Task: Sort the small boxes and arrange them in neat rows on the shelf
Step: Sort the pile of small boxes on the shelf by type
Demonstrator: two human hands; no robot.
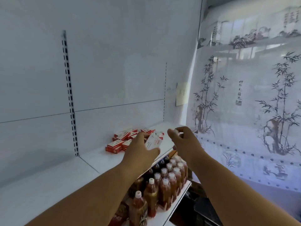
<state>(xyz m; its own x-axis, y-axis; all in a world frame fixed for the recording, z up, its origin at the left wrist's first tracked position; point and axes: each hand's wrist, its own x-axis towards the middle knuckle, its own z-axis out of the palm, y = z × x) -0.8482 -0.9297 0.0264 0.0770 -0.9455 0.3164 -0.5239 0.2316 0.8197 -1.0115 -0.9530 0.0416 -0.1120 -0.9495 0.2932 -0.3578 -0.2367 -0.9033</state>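
Observation:
A loose pile of small red-and-white boxes (124, 140) lies on the white shelf (53, 181), toward its right end. My left hand (141, 152) is over the pile's right edge and holds a small white box with red print (153, 142) between thumb and fingers. My right hand (182, 141) hovers just to the right, its fingers curled; something small and pale shows at its fingertips, but I cannot tell what. A few more boxes (160, 134) lie behind the two hands.
Below the shelf's front edge, several bottles of red drink with white caps (164, 181) stand in rows on a lower shelf. A sheer curtain printed with bamboo (244, 103) hangs at the right. A slotted upright (70, 95) runs down the back panel.

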